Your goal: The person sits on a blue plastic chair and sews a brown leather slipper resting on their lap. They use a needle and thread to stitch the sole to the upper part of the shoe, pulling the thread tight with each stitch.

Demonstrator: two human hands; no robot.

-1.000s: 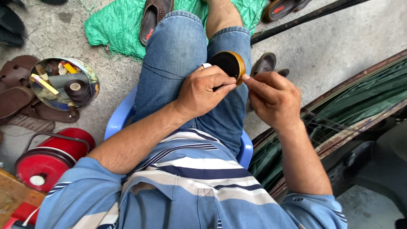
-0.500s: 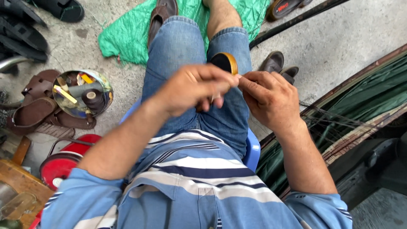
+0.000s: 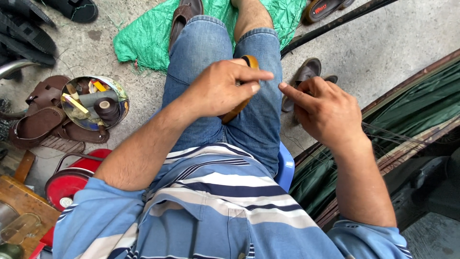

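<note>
We look down on a seated person in a blue striped shirt (image 3: 211, 211) and denim shorts (image 3: 225, 72), on a blue plastic stool (image 3: 286, 169) of which only a rim shows.

The left hand (image 3: 225, 88) rests over the lap with its index finger stretched straight out to the right and the thumb tucked under it; the other fingers curl around a round, flat object with a tan rim (image 3: 245, 91), which lies on the right thigh and is mostly hidden under the hand. We cannot tell whether the thumb and finger pinch anything.

The right hand (image 3: 326, 112) hovers just beside it, a small gap apart, index finger pointing back toward the left one, remaining fingers loosely bent. Fine thread-like strands (image 3: 388, 136) run off from its wrist toward the right; whether the fingers grip one is not clear.

On the rough concrete floor (image 3: 397, 38) sit a shiny round metal tin (image 3: 95, 102) packed with a dark thread spool, yellow pieces and small tools, brown leather sandals (image 3: 40, 120) beside it, a crumpled green woven sack (image 3: 143, 43) under the feet, a glossy red round lid-shaped object (image 3: 67, 184) and a worn wooden box (image 3: 21, 211) at lower left. Folded dark green fabric (image 3: 421, 91) lies along the right.
</note>
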